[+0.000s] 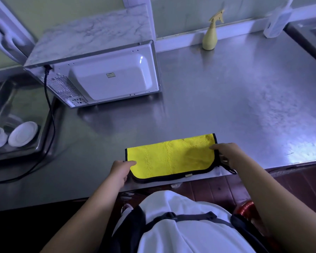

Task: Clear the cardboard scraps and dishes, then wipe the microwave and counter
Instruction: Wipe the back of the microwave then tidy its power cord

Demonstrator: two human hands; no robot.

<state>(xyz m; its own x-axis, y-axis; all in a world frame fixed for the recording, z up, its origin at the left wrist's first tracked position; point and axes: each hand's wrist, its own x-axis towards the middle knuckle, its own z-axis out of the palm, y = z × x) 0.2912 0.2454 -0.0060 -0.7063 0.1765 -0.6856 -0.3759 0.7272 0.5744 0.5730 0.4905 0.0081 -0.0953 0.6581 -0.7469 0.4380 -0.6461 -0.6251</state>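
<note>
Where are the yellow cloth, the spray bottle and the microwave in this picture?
yellow cloth (171, 157): head view, middle of its folded top face.
spray bottle (209, 40): head view, its yellow body below the trigger.
microwave (113, 79): head view, bulged back panel.

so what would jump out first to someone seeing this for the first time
The bright yellow cloth stands out most, lying folded at the near edge of the counter, with the left hand and right hand holding its ends. Next comes the white microwave at the back left, its rear panel turned to the camera. A pale yellow spray bottle stands by the back wall.
</note>
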